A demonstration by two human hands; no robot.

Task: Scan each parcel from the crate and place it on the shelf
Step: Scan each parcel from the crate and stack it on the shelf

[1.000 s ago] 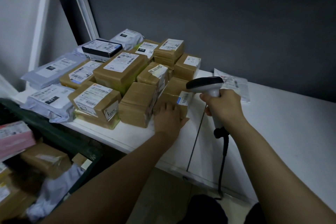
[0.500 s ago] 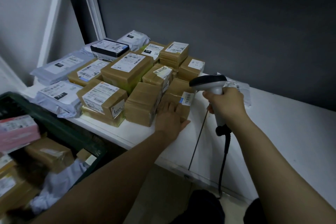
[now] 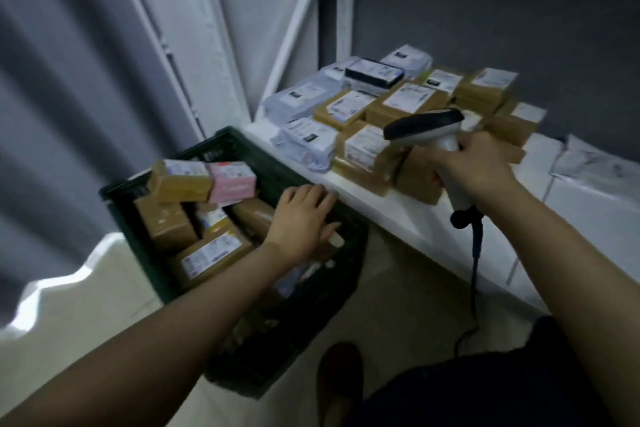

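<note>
Many parcels [image 3: 408,99] already lie packed close together at the left end of the shelf [image 3: 588,215]. The crate [image 3: 277,163], low beside the shelf's edge, holds several more: brown boxes [image 3: 166,222] and a pink one [image 3: 232,182]. The left hand [image 3: 304,218] reaches over them with fingers straight, holding nothing. The right hand [image 3: 481,166] grips the scanner [image 3: 426,125] above the shelved stack. The job looks well under way, perhaps past half, though the crate's depth is hidden; the next pick is not yet made.
</note>
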